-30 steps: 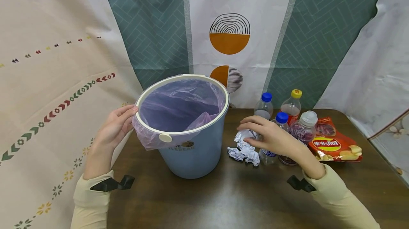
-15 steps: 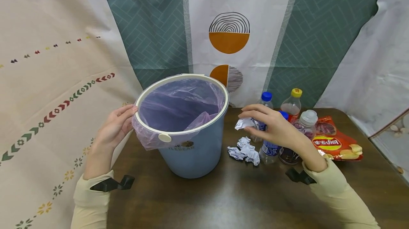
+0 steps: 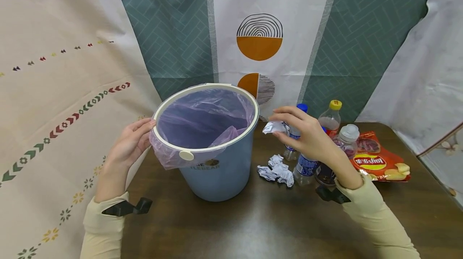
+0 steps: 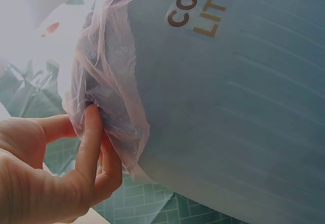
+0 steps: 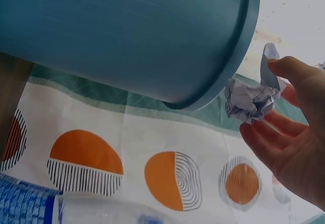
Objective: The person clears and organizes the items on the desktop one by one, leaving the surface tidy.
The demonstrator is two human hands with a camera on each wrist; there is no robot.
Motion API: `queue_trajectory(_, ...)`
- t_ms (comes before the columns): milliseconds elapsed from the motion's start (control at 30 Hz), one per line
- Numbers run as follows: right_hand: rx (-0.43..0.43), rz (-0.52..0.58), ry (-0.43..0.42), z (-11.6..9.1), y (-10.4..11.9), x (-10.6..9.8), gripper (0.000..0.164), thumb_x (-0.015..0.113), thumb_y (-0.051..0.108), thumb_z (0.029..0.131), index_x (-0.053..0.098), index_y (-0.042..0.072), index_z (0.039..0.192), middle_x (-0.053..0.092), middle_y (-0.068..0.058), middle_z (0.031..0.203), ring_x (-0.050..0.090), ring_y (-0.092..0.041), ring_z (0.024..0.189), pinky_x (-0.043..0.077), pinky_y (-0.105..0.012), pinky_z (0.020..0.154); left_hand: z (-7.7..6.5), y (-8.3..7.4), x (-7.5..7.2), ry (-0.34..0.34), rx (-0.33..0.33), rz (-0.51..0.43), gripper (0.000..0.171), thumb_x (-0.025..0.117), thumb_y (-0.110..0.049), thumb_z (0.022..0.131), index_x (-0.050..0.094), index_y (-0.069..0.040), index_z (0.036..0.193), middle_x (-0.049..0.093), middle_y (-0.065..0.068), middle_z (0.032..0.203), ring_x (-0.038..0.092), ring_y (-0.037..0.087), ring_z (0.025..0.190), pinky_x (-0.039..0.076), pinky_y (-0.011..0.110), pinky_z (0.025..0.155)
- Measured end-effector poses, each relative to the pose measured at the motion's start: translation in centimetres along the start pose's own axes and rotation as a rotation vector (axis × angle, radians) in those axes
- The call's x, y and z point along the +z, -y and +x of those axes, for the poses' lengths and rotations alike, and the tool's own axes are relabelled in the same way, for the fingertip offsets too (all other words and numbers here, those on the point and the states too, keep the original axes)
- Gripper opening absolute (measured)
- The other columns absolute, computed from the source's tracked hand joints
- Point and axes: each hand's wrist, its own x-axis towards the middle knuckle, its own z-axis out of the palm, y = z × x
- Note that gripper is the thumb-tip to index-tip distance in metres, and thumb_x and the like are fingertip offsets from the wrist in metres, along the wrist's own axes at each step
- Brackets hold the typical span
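- On the dark wooden table (image 3: 231,231) stands a blue bin (image 3: 220,176) with a cream rim (image 3: 195,150), lined with a thin pink bag (image 3: 162,154) whose edge folds over the outside.
- At the bin's left side, the left hand (image 3: 132,144) pinches the rim and the folded bag, thumb and fingers closed on them.
- To the right of the bin, in the air just beside it, the right hand (image 3: 307,134) holds a crumpled paper (image 3: 275,127) clamped between thumb and fingertips.
- Below that hand, more crumpled white paper (image 3: 278,171) lies on the table, between the bin and a blue-labelled bottle (image 3: 305,167).
- Behind the right hand, partly hidden, are a blue-capped bottle (image 3: 293,132), a yellow-capped bottle (image 3: 330,122) and a bottle with a whitish lid (image 3: 349,134).
- Farther right lies a red chip bag (image 3: 380,164).
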Motion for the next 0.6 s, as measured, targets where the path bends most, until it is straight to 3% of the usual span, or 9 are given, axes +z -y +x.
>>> queue_trajectory(167, 0.027, -0.004, 0.014, 0.9, 0.3, 0.2, 0.043, 0.074, 0.010, 0.074, 0.062, 0.012, 0.115, 0.056, -0.007, 0.120, 0.055, -0.017, 0.110, 0.045, -0.016, 0.093, 0.0, -0.1, 0.0, -0.009, -0.007, 0.010, 0.013, 0.047, -0.006, 0.094, 0.056, -0.005, 0.104, 0.063, 0.000, 0.089, 0.065, 0.007, 0.077, 0.055, 0.017, 0.065)
queue_trajectory(367, 0.024, -0.013, 0.000, 2.0, 0.8, 0.8, 0.041, 0.075, 0.011, 0.075, 0.062, 0.012, 0.113, 0.056, -0.009, 0.120, 0.056, -0.019, 0.108, 0.054, -0.025, 0.080, -0.1, -0.1, 0.0, 0.001, -0.006, 0.001, 0.013, 0.047, -0.006, 0.094, 0.057, -0.006, 0.103, 0.063, 0.000, 0.088, 0.065, 0.007, 0.077, 0.055, 0.017, 0.065)
queue_trajectory(600, 0.014, -0.009, -0.034, 3.2, 0.9, 1.4, 0.041, 0.074, 0.008, 0.075, 0.063, 0.012, 0.114, 0.056, -0.011, 0.118, 0.055, -0.022, 0.108, 0.055, -0.027, 0.069, -0.2, -0.2, 0.0, 0.021, 0.016, 0.000, 0.015, 0.046, -0.005, 0.094, 0.059, -0.006, 0.101, 0.064, 0.000, 0.087, 0.065, 0.007, 0.075, 0.054, 0.017, 0.063)
